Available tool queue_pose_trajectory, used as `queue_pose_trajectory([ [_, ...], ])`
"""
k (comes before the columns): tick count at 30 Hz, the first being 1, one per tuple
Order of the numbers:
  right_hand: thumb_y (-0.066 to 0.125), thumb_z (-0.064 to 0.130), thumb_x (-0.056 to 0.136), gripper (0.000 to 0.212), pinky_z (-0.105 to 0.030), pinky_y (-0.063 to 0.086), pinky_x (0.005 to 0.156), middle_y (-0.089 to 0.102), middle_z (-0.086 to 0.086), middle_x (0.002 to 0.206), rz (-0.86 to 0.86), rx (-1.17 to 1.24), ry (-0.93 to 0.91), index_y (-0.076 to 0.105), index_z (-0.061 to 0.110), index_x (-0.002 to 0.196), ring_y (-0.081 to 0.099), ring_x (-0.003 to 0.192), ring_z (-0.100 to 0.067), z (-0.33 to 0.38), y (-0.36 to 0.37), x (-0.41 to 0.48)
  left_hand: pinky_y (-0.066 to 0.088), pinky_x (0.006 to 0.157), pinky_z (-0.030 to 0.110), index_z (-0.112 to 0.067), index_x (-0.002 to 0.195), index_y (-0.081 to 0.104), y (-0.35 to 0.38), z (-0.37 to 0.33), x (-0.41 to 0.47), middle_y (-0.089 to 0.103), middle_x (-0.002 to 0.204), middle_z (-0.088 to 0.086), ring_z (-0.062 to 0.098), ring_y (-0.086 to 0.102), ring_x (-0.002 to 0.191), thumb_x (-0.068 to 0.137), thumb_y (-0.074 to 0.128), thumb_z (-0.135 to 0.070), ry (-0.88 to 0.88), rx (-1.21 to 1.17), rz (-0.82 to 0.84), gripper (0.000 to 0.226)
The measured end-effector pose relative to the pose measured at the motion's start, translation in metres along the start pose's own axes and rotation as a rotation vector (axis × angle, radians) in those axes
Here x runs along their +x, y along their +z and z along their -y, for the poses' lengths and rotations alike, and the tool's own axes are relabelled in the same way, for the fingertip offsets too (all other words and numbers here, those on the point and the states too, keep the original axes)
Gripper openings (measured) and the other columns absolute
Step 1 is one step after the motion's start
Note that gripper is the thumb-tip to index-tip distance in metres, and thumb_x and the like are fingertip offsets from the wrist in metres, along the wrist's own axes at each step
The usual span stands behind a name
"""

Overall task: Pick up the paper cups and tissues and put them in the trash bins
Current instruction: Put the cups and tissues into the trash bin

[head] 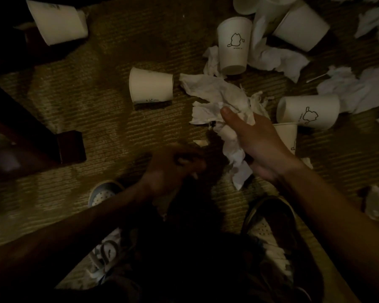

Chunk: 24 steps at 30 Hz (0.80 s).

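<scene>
Tissue [214,92], crumpled and white, is clutched in the right hand [258,145], the thumb pressed over it. The wad's long axis runs from beyond the fingertips back past the palm, with one tail hanging below the heel of the hand. Behind the grip a half-hidden cup [286,134] peeks out, its inside not visible. Right of the grip a cat-print cup [307,111] lies on its side, base toward the hand. Left of the wad a plain cup [150,88] lies sideways, base toward the tissue. The left hand [173,169], near the grip, is blurred; its hold cannot be told.
</scene>
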State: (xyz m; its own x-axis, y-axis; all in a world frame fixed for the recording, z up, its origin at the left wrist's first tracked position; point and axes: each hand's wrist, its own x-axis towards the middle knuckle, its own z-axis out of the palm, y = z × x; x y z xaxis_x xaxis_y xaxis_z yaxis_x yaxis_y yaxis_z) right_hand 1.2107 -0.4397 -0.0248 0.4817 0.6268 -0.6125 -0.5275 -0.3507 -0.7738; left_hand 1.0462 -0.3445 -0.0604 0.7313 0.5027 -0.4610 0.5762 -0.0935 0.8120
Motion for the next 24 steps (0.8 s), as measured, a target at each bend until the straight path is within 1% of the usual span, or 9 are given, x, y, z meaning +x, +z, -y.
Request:
queue_pose_trajectory([
  [2,0.062,0.032,0.094,0.035,-0.041,0.051,0.1,0.071,-0.004,0.115,-0.058,0.006,-0.012,0.064,0.011,0.122,0.067,0.108,-0.018,0.003,0.006,-0.001,0.05,0.063,0.009,-0.03,0.094,0.073,-0.013,-0.02,0.006,0.076,0.087,-0.013,0.001,0.071,0.077,0.079,0.077,-0.022,-0.001,-0.204,-0.092,0.018],
  [4,0.059,0.035,0.095,0.04,-0.042,0.049,0.103,0.07,-0.005,0.117,-0.066,0.039,-0.019,0.061,0.011,0.127,0.066,0.11,-0.019,0.008,0.014,-0.003,0.051,0.07,0.009,-0.029,0.096,0.073,-0.021,-0.046,0.006,0.075,0.09,-0.016,0.001,0.071,0.085,0.073,0.077,-0.029,0.092,-0.368,-0.136,0.023],
  [8,0.044,0.058,0.095,0.059,-0.045,0.051,0.097,0.07,-0.011,0.116,0.104,0.184,0.133,0.054,0.017,0.135,0.069,0.105,-0.026,0.029,0.03,-0.005,0.053,0.078,0.015,-0.021,0.106,0.067,-0.013,-0.074,0.004,0.073,0.095,-0.01,0.003,0.07,0.093,0.077,0.078,-0.014,0.305,-0.302,-0.236,0.032],
  [12,0.037,0.067,0.092,0.063,-0.047,0.047,0.102,0.071,-0.009,0.115,0.17,0.241,0.213,0.057,0.023,0.133,0.068,0.106,-0.027,0.044,0.037,-0.001,0.055,0.069,0.018,-0.012,0.1,0.056,-0.016,-0.076,0.01,0.075,0.083,-0.004,0.009,0.072,0.083,0.071,0.08,-0.001,0.259,-0.52,-0.287,0.039],
  [16,0.041,0.066,0.093,0.058,-0.041,0.056,0.089,0.074,-0.006,0.109,0.194,0.215,0.201,0.053,0.029,0.136,0.072,0.098,-0.022,0.048,0.042,0.0,0.053,0.074,0.016,-0.013,0.082,0.068,-0.021,-0.073,0.012,0.072,0.087,-0.005,0.007,0.07,0.085,0.075,0.079,-0.007,0.371,-0.271,-0.303,0.014],
  [19,0.046,0.065,0.091,0.056,-0.043,0.058,0.081,0.074,-0.009,0.101,0.188,0.07,0.145,0.068,0.018,0.113,0.072,0.092,-0.024,0.046,0.052,0.008,0.046,0.083,0.016,-0.013,0.085,0.071,-0.032,-0.068,0.014,0.072,0.096,0.005,0.015,0.065,0.098,0.079,0.077,-0.013,0.416,-0.089,-0.333,0.009],
  [21,0.054,0.063,0.088,0.046,-0.032,0.057,0.058,0.075,-0.002,0.08,0.143,0.011,0.142,0.072,0.02,0.089,0.074,0.071,-0.015,0.047,0.061,0.015,0.045,0.088,0.022,-0.009,0.092,0.073,-0.041,-0.063,0.015,0.068,0.108,0.005,0.02,0.059,0.106,0.083,0.073,-0.02,0.503,0.11,-0.364,0.014],
  [22,0.057,0.061,0.086,0.041,-0.026,0.054,0.048,0.075,0.003,0.073,0.126,0.007,0.152,0.071,0.023,0.088,0.072,0.062,-0.011,0.048,0.065,0.02,0.047,0.091,0.028,-0.008,0.096,0.073,-0.046,-0.062,0.015,0.063,0.115,0.0,0.023,0.055,0.111,0.087,0.066,-0.024,0.536,0.163,-0.345,0.019],
  [24,0.059,0.057,0.086,0.04,-0.023,0.05,0.041,0.075,0.004,0.071,0.141,0.021,0.187,0.071,0.02,0.093,0.071,0.058,-0.01,0.052,0.071,0.026,0.043,0.098,0.03,-0.019,0.096,0.074,-0.057,-0.064,0.016,0.051,0.121,-0.012,0.018,0.044,0.12,0.093,0.051,-0.037,0.419,0.132,-0.264,0.029],
])
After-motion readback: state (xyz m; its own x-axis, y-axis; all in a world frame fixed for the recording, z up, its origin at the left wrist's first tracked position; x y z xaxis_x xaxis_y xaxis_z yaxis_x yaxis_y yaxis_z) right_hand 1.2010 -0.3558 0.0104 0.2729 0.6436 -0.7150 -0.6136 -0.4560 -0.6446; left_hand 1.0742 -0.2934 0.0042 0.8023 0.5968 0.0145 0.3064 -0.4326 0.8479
